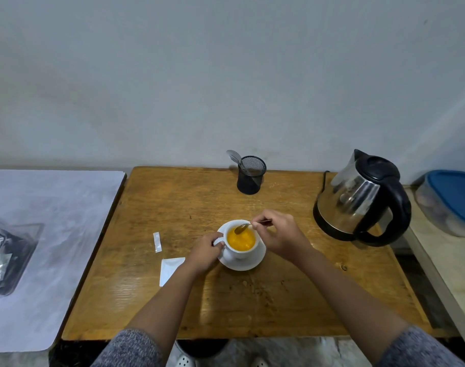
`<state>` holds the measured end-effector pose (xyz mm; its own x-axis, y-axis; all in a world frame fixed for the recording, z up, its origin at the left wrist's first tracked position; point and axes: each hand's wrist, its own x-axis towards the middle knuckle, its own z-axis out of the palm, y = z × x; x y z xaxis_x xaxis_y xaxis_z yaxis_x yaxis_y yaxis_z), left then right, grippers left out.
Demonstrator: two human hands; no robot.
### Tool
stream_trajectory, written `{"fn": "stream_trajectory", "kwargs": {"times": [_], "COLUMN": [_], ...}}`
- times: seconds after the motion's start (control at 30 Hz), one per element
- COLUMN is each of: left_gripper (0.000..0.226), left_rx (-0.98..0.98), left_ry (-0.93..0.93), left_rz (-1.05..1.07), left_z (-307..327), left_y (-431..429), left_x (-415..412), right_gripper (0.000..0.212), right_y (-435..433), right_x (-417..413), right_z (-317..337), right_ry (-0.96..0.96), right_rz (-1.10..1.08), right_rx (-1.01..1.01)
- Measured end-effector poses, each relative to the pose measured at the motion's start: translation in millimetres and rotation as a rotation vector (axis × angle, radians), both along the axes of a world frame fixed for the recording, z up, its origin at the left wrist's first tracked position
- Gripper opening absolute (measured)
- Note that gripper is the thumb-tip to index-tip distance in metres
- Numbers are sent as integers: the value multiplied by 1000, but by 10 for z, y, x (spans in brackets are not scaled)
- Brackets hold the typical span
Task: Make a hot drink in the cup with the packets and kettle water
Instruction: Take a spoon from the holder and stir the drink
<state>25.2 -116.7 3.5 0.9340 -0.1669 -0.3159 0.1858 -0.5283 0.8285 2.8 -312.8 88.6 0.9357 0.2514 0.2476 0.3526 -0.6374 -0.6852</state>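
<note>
Mid-table [173, 202], ringed by bare wood, left hand [205, 251] grips cup [243, 249]; right hand [277, 234] pinches spoon [242, 228].

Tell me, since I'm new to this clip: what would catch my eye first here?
The bright orange drink in the white cup at the table's centre stands out; the left hand grips the cup's handle while the right hand holds a spoon over it. The shiny steel kettle stands at the right.

A worn wooden table [173, 300] carried a white saucer [242, 263], two white packets [170, 268], a black mesh holder [250, 176] and a steel kettle [358, 200]. The packets lay left of the saucer.
</note>
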Motion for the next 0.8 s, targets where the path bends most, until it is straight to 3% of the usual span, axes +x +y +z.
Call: {"fn": "stream_trajectory", "kwargs": {"times": [0.2,0.37,0.5,0.8], "left_gripper": [26,27,29,27], "left_rx": [5,23,48,28], "left_ry": [6,-3,-25,-47], "left_rz": [-18,-20,-12,13], "left_z": [6,23,12,-5], "left_y": [15,12,3,-21], "left_x": [-11,-3,-15,-47], "right_gripper": [7,11,10,15], "right_y": [-58,-31,-67,-187], "right_x": [38,8,1,-47], "right_z": [404,309,94,-306], "right_ry": [-81,-9,87,447], "right_rz": [-5,164,-44,-813], "right_rx": [18,-156,-31,1215]}}
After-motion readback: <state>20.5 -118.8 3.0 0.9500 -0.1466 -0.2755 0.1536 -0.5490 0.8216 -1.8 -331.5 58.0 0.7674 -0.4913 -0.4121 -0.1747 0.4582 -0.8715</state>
